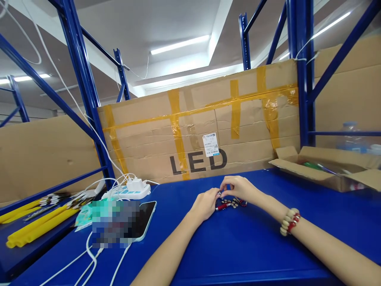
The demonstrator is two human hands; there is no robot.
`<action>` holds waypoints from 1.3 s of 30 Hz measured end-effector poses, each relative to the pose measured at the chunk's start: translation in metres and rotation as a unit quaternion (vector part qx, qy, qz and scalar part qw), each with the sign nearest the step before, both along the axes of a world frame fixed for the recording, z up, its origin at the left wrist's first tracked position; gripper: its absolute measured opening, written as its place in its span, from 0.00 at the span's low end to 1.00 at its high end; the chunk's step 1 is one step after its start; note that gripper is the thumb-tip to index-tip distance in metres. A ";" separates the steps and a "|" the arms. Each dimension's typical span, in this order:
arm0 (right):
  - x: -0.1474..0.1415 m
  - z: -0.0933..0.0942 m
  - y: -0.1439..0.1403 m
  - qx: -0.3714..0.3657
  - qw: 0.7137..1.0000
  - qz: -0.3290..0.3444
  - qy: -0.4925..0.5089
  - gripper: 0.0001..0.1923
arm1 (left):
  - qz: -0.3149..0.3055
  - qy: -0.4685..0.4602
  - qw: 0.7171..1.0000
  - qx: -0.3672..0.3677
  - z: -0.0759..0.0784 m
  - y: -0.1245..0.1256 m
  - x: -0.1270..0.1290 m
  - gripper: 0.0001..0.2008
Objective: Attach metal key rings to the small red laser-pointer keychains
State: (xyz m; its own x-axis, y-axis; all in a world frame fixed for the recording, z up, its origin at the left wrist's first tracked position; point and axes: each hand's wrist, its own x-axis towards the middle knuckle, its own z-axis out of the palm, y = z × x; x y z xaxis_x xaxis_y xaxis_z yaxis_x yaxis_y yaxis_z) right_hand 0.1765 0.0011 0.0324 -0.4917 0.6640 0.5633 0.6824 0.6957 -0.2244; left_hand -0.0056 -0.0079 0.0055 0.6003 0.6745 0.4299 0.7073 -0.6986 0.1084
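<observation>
Frame centre: left hand (205, 203) and right hand (239, 187) both pinch a tiny silver metal part (219, 193) above small red-and-silver pieces (230, 204) on the blue surface (238, 246). Part looks light, rigid, slippery; fingertip grip on its sides seems best.

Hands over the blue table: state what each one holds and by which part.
Both the left hand and right hand pinch one small metal piece between fingertips; which part cannot be told.
</observation>
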 end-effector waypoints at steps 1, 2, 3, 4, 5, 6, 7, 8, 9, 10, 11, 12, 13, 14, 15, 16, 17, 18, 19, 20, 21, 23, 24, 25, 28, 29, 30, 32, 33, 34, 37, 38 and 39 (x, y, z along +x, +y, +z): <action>0.000 0.001 -0.001 -0.001 1.000 -0.001 -0.001 0.08 | 0.000 0.000 1.000 -0.001 0.000 0.000 0.000 0.14; -0.001 0.002 -0.002 -0.002 1.000 -0.002 -0.002 0.08 | 0.001 0.001 1.000 -0.001 0.000 0.000 0.000 0.14; -0.001 0.003 -0.002 -0.003 1.000 -0.002 -0.005 0.07 | 0.000 0.001 1.000 0.000 0.000 0.000 0.000 0.14; -0.002 0.003 -0.002 -0.005 1.000 -0.002 -0.007 0.07 | -0.001 0.002 1.000 0.001 0.000 0.000 0.000 0.14; -0.002 0.004 -0.002 -0.006 1.000 -0.002 -0.010 0.07 | -0.002 0.003 1.000 0.002 0.000 0.001 0.000 0.14; -0.002 0.004 -0.002 -0.006 1.000 -0.001 -0.011 0.06 | -0.002 0.003 1.000 0.004 -0.001 0.001 0.000 0.14; -0.002 0.004 -0.002 -0.008 1.000 0.000 -0.011 0.06 | -0.002 0.005 1.000 0.005 -0.001 0.002 -0.001 0.14; -0.002 0.004 -0.002 -0.009 1.000 0.001 -0.010 0.06 | -0.001 0.006 1.000 0.005 -0.001 0.002 0.000 0.14; -0.002 0.004 -0.002 -0.011 1.000 0.002 -0.009 0.06 | 0.000 0.008 1.000 0.005 -0.001 0.002 0.000 0.14; -0.001 0.003 -0.001 -0.012 1.000 0.002 -0.008 0.07 | 0.001 0.009 1.000 0.004 -0.001 0.002 0.000 0.14; -0.001 0.003 -0.001 -0.013 1.000 0.002 -0.008 0.07 | 0.002 0.010 1.000 0.002 -0.001 0.001 0.000 0.14; -0.001 0.003 -0.001 -0.012 1.000 0.002 -0.010 0.07 | 0.004 0.010 1.000 0.000 -0.001 0.001 0.000 0.14; -0.001 0.002 -0.001 -0.011 1.000 0.002 -0.013 0.07 | 0.006 0.010 1.000 -0.003 0.000 0.000 0.000 0.14; -0.001 0.002 -0.001 -0.010 1.000 0.002 -0.017 0.07 | 0.007 0.010 1.000 -0.006 0.000 0.000 0.000 0.14; -0.001 0.002 -0.001 -0.010 1.000 0.001 -0.020 0.07 | 0.009 0.011 1.000 -0.007 0.000 -0.001 0.000 0.14; -0.001 0.002 0.000 -0.011 1.000 0.001 -0.022 0.07 | 0.009 0.012 1.000 -0.007 0.001 -0.001 0.000 0.14; -0.001 0.002 0.000 -0.012 1.000 0.000 -0.023 0.08 | 0.009 0.012 1.000 -0.007 0.001 -0.001 0.000 0.14; -0.001 0.002 0.000 -0.014 1.000 0.000 -0.023 0.08 | 0.008 0.012 1.000 -0.006 0.001 -0.001 0.000 0.14; 0.000 0.001 0.001 -0.017 1.000 -0.001 -0.021 0.08 | 0.007 0.013 1.000 -0.005 0.001 -0.001 0.000 0.14; 0.000 0.001 0.001 -0.022 1.000 -0.002 -0.019 0.09 | 0.005 0.013 1.000 -0.004 0.000 0.000 0.000 0.14; 0.000 0.001 0.001 -0.028 0.999 -0.004 -0.016 0.09 | 0.003 0.013 1.000 -0.003 0.000 0.000 0.000 0.14; -0.001 0.000 0.001 -0.043 0.999 -0.007 -0.011 0.10 | 0.003 0.015 1.000 -0.001 0.000 0.000 0.001 0.14; -0.001 0.001 0.000 -0.050 0.999 -0.009 -0.010 0.10 | 0.004 0.016 1.000 0.000 0.000 0.000 0.001 0.14; -0.001 0.001 0.000 -0.055 0.998 -0.011 -0.010 0.10 | 0.005 0.018 1.000 0.000 0.001 0.000 0.001 0.14; -0.002 0.004 -0.003 -0.060 0.998 -0.018 -0.013 0.09 | 0.012 0.026 1.000 -0.003 0.002 -0.001 0.002 0.13; -0.002 0.005 -0.004 -0.060 0.998 -0.020 -0.014 0.09 | 0.013 0.028 1.000 -0.004 0.002 -0.001 0.002 0.13; -0.002 0.005 -0.005 -0.059 0.998 -0.021 -0.015 0.09 | 0.015 0.029 0.999 -0.005 0.002 -0.001 0.002 0.13; -0.003 0.006 -0.005 -0.059 0.998 -0.024 -0.018 0.09 | 0.015 0.029 0.999 -0.005 0.002 -0.001 0.003 0.13; -0.002 0.006 -0.005 -0.059 0.998 -0.025 -0.020 0.09 | 0.014 0.029 0.999 -0.005 0.002 -0.001 0.002 0.13; -0.002 0.006 -0.005 -0.059 0.998 -0.026 -0.023 0.09 | 0.013 0.029 0.999 -0.006 0.003 -0.001 0.002 0.12; -0.002 0.005 -0.004 -0.052 0.998 -0.026 -0.029 0.10 | 0.010 0.026 1.000 -0.010 0.003 -0.001 0.003 0.12; -0.002 0.005 -0.004 -0.049 0.998 -0.025 -0.029 0.10 | 0.008 0.026 1.000 -0.010 0.003 -0.001 0.003 0.12; -0.002 0.005 -0.003 -0.046 0.998 -0.025 -0.028 0.10 | 0.006 0.025 1.000 -0.010 0.003 -0.001 0.003 0.13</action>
